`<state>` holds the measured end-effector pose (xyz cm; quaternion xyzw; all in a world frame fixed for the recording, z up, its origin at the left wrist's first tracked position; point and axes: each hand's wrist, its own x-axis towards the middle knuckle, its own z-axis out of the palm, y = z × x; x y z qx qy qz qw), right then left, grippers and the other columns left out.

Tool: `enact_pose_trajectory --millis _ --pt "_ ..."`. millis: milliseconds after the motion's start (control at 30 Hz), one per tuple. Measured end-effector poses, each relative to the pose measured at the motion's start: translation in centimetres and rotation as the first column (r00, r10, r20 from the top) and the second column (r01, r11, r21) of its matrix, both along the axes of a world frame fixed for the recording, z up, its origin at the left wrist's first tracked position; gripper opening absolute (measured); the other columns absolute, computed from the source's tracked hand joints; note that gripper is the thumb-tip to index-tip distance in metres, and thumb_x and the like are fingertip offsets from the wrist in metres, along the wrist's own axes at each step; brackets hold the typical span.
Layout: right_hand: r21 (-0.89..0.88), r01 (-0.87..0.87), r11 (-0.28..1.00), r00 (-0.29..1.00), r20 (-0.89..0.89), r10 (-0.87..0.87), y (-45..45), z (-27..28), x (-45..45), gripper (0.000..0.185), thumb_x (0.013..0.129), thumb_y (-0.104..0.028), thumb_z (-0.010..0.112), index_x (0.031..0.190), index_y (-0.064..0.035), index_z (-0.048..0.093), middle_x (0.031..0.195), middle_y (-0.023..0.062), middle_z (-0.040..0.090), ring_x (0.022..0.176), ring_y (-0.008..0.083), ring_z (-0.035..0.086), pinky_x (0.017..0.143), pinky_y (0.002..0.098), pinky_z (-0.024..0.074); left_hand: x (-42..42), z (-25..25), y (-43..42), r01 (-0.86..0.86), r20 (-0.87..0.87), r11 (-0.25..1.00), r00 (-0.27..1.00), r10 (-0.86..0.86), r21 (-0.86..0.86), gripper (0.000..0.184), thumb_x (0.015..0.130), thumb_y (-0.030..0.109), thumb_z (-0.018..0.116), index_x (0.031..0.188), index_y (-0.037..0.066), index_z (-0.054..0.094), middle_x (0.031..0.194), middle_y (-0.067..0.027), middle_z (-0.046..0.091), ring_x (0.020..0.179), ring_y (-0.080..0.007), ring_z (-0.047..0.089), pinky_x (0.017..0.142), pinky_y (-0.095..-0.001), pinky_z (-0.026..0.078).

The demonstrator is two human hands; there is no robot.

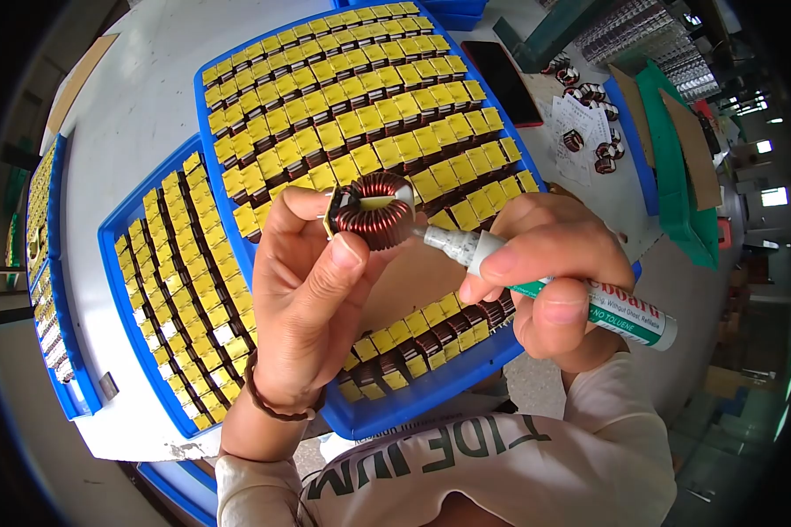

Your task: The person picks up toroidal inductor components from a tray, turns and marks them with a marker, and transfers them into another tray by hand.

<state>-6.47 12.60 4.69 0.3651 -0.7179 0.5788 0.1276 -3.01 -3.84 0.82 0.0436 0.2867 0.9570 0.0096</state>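
Observation:
Between the thumb and fingers of my left hand [312, 281] is a toroidal coil [376, 211], a ring wound with copper wire on a small base plate. My right hand [558, 272] grips a whiteboard marker [624, 323] with a white and green barrel. The marker's tip points left and meets, or nearly meets, the right side of the coil; the exact contact is too small to tell. Below both hands lies a large blue tray [387, 417] with rows of coils topped by yellow plates [347, 88].
A second blue tray [107, 241] of similar parts lies at the left, with more blue trays [60, 263] at the far left. Behind the large tray are a dark phone-like slab [501, 83], loose coils [605, 158] on papers, and a green bin [677, 176].

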Motion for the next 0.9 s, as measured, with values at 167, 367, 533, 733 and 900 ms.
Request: enact_pose_trajectory --millis 167,367,533,733,900 --pt "0.153 -0.044 0.987 0.999 0.021 0.041 0.47 0.55 -0.44 0.042 0.093 -0.042 0.042 0.08 -0.0066 0.059 0.059 0.0004 0.062 0.046 0.0107 0.044 0.049 0.0231 0.0392 0.09 -0.19 -0.34 0.003 0.004 1.0 1.0 -0.003 0.003 0.03 0.084 0.003 0.061 0.108 0.006 0.043 0.106 -0.016 0.059 0.098 -0.0261 0.06 0.091 -0.0402 0.046" --pt "0.126 -0.026 0.992 1.0 0.02 0.023 0.42 0.45 -0.23 0.043 0.093 -0.043 0.042 0.079 -0.0067 0.059 0.059 0.0001 0.062 0.046 0.0108 0.044 0.049 0.0233 0.0393 -0.01 -0.29 -0.21 -0.062 -0.071 0.993 0.996 0.055 -0.096 0.031 0.083 0.003 0.062 0.107 0.006 0.043 0.105 -0.0169 0.059 0.097 -0.0268 0.061 0.088 -0.0384 0.048" --pt "0.056 -0.025 0.998 0.999 -0.019 0.026 0.32 0.15 -0.14 0.043 0.093 -0.043 0.042 0.078 -0.0068 0.059 0.059 0.0001 0.062 0.046 0.0109 0.044 0.049 0.0233 0.0396 0.14 -0.03 -0.19 -0.047 -0.018 0.998 0.999 0.047 -0.045 0.032 0.083 0.003 0.062 0.107 0.006 0.043 0.105 -0.0175 0.059 0.095 -0.0269 0.062 0.084 -0.0352 0.051" --pt "0.13 -0.125 0.984 0.992 -0.002 0.126 0.52 0.8 -0.66 0.042 0.093 -0.043 0.042 0.08 -0.0067 0.059 0.06 0.0004 0.062 0.046 0.0109 0.044 0.05 0.0235 0.04 0.09 -0.28 -0.22 -0.043 -0.016 0.998 0.999 0.042 -0.053 0.032 0.082 0.004 0.063 0.107 0.006 0.043 0.105 -0.0176 0.059 0.093 -0.0266 0.062 0.08 -0.0326 0.052" --pt "0.142 -0.085 0.986 0.993 -0.067 0.095 0.36 0.51 -0.5 0.041 0.094 -0.043 0.041 0.085 -0.0064 0.057 0.059 0.0004 0.061 0.046 0.0108 0.044 0.05 0.0234 0.0401 0.05 -0.39 -0.22 -0.049 -0.039 0.997 0.998 0.046 -0.067 0.031 0.083 0.005 0.062 0.107 0.005 0.043 0.104 -0.0177 0.059 0.092 -0.0261 0.062 0.077 -0.0311 0.053"
